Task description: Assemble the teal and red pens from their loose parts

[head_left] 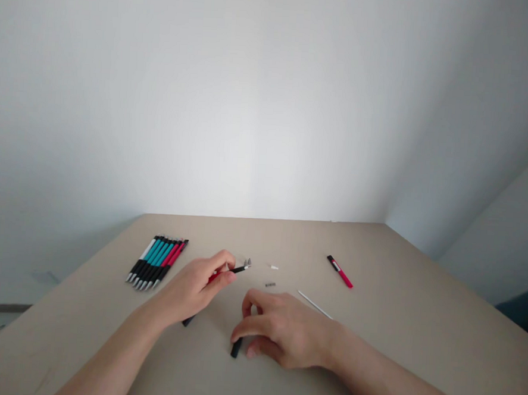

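My left hand [200,283] is closed around a red and black pen barrel [240,269], whose tip with a clip-like end points right. My right hand [283,330] is lowered to the table with bent fingers, its index finger at a short black tube [235,348]; whether it grips the tube is unclear. Beyond the right hand lie a small spring [270,285] and a little whitish piece [274,267]. A thin white refill [314,304] lies beside the right wrist. A dark piece [188,320] shows partly below my left hand.
A row of several pens [157,262] in white, teal and red with black grips lies at the left of the table [393,354]. A red and black utility knife or pen-like object [340,271] lies at the right. A pale wall [261,102] stands behind.
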The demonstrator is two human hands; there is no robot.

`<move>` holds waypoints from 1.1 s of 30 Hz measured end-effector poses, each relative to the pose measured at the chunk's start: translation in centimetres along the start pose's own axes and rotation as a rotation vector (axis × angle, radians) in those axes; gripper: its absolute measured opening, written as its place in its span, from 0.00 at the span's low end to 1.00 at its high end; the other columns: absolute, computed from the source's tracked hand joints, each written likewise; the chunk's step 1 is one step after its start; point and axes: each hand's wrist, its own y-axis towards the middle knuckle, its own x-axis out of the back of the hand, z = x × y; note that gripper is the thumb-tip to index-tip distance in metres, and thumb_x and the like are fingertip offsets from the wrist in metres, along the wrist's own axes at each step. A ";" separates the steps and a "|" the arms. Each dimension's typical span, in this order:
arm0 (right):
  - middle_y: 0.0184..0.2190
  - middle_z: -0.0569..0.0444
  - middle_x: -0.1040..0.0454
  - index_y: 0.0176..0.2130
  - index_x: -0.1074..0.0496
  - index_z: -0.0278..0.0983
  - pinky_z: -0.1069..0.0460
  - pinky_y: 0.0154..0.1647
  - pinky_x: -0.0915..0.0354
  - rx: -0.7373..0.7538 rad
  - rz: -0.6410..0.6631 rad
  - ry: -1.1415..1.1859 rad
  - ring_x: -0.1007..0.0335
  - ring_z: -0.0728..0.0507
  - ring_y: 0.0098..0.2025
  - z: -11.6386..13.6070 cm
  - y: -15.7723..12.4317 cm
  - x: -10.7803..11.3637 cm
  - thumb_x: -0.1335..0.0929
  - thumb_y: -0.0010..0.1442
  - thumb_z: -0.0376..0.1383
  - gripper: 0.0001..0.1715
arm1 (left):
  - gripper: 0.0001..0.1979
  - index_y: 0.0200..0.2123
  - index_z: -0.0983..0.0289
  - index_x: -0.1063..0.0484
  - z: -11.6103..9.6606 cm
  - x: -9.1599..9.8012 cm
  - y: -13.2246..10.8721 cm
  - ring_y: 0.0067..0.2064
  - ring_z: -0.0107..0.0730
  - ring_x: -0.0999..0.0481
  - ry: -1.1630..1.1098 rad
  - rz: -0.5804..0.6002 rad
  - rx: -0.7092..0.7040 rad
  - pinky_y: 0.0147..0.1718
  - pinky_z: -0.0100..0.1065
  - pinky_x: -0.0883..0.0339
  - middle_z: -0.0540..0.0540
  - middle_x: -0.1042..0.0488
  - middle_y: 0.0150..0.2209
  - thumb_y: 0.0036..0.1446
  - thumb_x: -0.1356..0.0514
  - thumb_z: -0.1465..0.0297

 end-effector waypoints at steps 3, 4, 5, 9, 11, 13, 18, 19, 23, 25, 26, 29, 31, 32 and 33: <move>0.44 0.54 0.31 0.44 0.27 0.42 0.55 0.36 0.40 0.001 -0.033 0.007 0.33 0.49 0.35 -0.2 0.1 -0.1 0.34 0.61 0.34 0.10 | 0.12 0.35 0.61 0.38 0.1 -0.2 0.1 0.25 0.25 0.40 0.010 -0.008 0.002 0.25 0.28 0.50 0.44 0.42 0.23 0.66 0.53 0.61; 0.43 0.54 0.30 0.42 0.27 0.40 0.55 0.37 0.40 0.008 -0.041 0.014 0.33 0.49 0.36 -0.2 0.1 -0.1 0.34 0.61 0.33 0.09 | 0.13 0.32 0.62 0.39 0.2 -0.3 0.1 0.25 0.25 0.40 0.021 -0.013 -0.003 0.26 0.28 0.50 0.44 0.42 0.23 0.67 0.54 0.62; 0.43 0.54 0.30 0.42 0.27 0.40 0.56 0.38 0.39 0.017 -0.044 0.021 0.32 0.49 0.37 -0.2 0.1 -0.2 0.34 0.61 0.32 0.09 | 0.15 0.30 0.62 0.41 0.2 -0.4 0.2 0.25 0.25 0.40 0.029 -0.017 -0.009 0.26 0.28 0.50 0.44 0.43 0.22 0.67 0.55 0.62; 0.43 0.54 0.29 0.45 0.28 0.40 0.55 0.40 0.39 0.049 -0.040 0.026 0.32 0.48 0.39 -0.3 0.0 -0.3 0.34 0.61 0.33 0.11 | 0.16 0.28 0.62 0.43 0.4 -0.5 0.3 0.24 0.25 0.41 0.025 -0.034 -0.005 0.25 0.29 0.51 0.44 0.45 0.21 0.67 0.57 0.62; 0.44 0.53 0.29 0.47 0.29 0.41 0.55 0.39 0.39 0.042 -0.036 0.019 0.31 0.48 0.37 -0.3 -0.1 -0.3 0.33 0.61 0.34 0.13 | 0.12 0.34 0.62 0.40 0.5 -0.5 0.4 0.24 0.25 0.41 0.007 -0.042 0.006 0.25 0.29 0.51 0.43 0.44 0.22 0.67 0.55 0.62; 0.44 0.53 0.30 0.47 0.29 0.41 0.55 0.38 0.39 0.024 -0.034 0.019 0.31 0.48 0.36 -0.3 -0.1 -0.3 0.33 0.61 0.35 0.12 | 0.11 0.38 0.61 0.39 0.5 -0.6 0.5 0.25 0.26 0.40 0.008 -0.047 0.009 0.25 0.28 0.51 0.43 0.42 0.23 0.66 0.52 0.61; 0.41 0.52 0.28 0.42 0.28 0.38 0.55 0.39 0.38 0.033 -0.040 0.062 0.31 0.47 0.39 -0.1 0.0 -0.1 0.34 0.61 0.32 0.08 | 0.16 0.28 0.62 0.43 0.3 -0.6 0.5 0.25 0.26 0.41 0.050 -0.066 -0.004 0.26 0.28 0.50 0.45 0.43 0.22 0.67 0.56 0.62; 0.41 0.52 0.28 0.42 0.28 0.38 0.55 0.39 0.38 0.041 -0.039 0.067 0.31 0.47 0.39 -0.1 0.0 -0.1 0.34 0.61 0.32 0.09 | 0.17 0.26 0.62 0.44 0.3 -0.6 0.5 0.25 0.26 0.41 0.052 -0.069 -0.010 0.27 0.29 0.49 0.45 0.44 0.22 0.67 0.57 0.62; 0.44 0.53 0.28 0.46 0.28 0.39 0.55 0.38 0.39 0.032 -0.016 0.040 0.31 0.47 0.38 0.0 0.0 0.1 0.33 0.61 0.32 0.13 | 0.13 0.32 0.62 0.40 0.3 -0.7 0.6 0.25 0.26 0.39 0.027 -0.056 0.002 0.26 0.28 0.49 0.44 0.42 0.24 0.66 0.54 0.61; 0.44 0.54 0.29 0.46 0.28 0.40 0.55 0.37 0.39 0.026 0.001 0.019 0.31 0.48 0.37 0.0 0.0 0.1 0.33 0.61 0.33 0.13 | 0.11 0.37 0.62 0.39 0.4 -0.7 0.6 0.25 0.25 0.39 0.016 -0.056 0.020 0.25 0.28 0.50 0.44 0.42 0.24 0.65 0.52 0.60; 0.44 0.54 0.29 0.45 0.27 0.40 0.56 0.36 0.39 0.026 0.006 0.014 0.31 0.48 0.36 0.0 0.0 0.1 0.33 0.61 0.33 0.12 | 0.11 0.37 0.62 0.39 0.4 -0.7 0.6 0.25 0.25 0.40 0.019 -0.057 0.025 0.25 0.28 0.50 0.43 0.42 0.23 0.66 0.53 0.61; 0.43 0.55 0.29 0.43 0.26 0.40 0.56 0.36 0.39 0.024 0.007 0.013 0.31 0.49 0.36 -0.1 0.0 0.0 0.33 0.61 0.32 0.10 | 0.15 0.31 0.62 0.40 0.4 -0.7 0.6 0.25 0.26 0.40 0.038 -0.058 0.010 0.26 0.28 0.50 0.44 0.44 0.22 0.67 0.56 0.62; 0.43 0.55 0.29 0.43 0.26 0.40 0.56 0.36 0.39 0.021 0.004 0.018 0.31 0.49 0.36 -0.1 0.1 -0.1 0.33 0.61 0.33 0.10 | 0.17 0.26 0.62 0.43 0.3 -0.7 0.5 0.25 0.25 0.40 0.042 -0.061 -0.008 0.26 0.28 0.49 0.45 0.43 0.22 0.67 0.57 0.62; 0.43 0.55 0.29 0.42 0.26 0.39 0.56 0.36 0.39 0.021 0.001 0.021 0.31 0.49 0.36 -0.1 0.1 -0.1 0.33 0.61 0.33 0.09 | 0.18 0.25 0.62 0.44 0.4 -0.7 0.5 0.25 0.25 0.40 0.041 -0.060 -0.013 0.26 0.28 0.49 0.45 0.43 0.22 0.67 0.57 0.62; 0.42 0.55 0.29 0.42 0.26 0.39 0.56 0.36 0.39 0.022 -0.001 0.024 0.31 0.49 0.36 -0.1 0.1 -0.2 0.33 0.61 0.33 0.09 | 0.17 0.26 0.62 0.42 0.4 -0.7 0.5 0.25 0.25 0.40 0.035 -0.056 -0.013 0.26 0.28 0.49 0.45 0.43 0.22 0.67 0.57 0.62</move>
